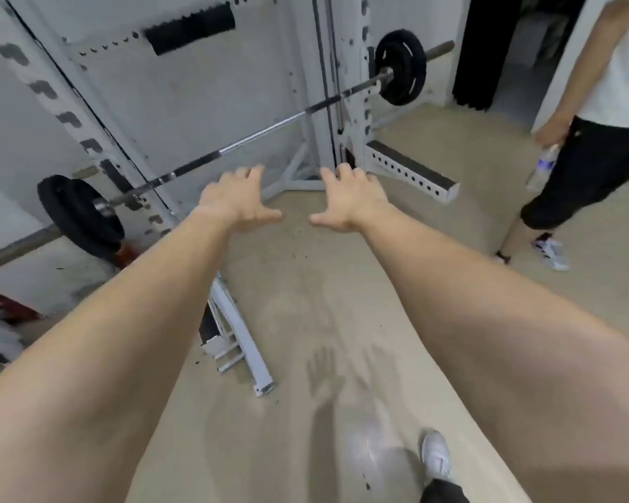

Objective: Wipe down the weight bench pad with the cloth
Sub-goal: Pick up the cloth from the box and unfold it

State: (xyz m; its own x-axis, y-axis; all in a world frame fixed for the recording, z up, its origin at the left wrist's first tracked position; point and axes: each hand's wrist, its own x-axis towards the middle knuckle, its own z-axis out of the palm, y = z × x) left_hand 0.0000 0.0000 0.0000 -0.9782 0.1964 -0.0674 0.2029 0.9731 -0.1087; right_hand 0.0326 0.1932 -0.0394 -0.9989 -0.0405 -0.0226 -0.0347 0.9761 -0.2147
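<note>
Both arms reach straight forward above the floor, palms down; the left hand (233, 203) and the right hand (351, 201) are spread and hold nothing, near each other but apart, probably because the wiping is not yet begun; neither cloth nor bench pad is in view; a loaded barbell (262, 132) rests on the white rack (51, 99) ahead.

surface: beige floor (335, 277) | on it: white rack foot (249, 352), bystander's shoe (551, 253), wearer's white shoe (435, 453)

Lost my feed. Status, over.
Open, empty: left hand, right hand. No cloth or bench pad in view. Racked barbell ahead; person with bottle to the right.
</note>
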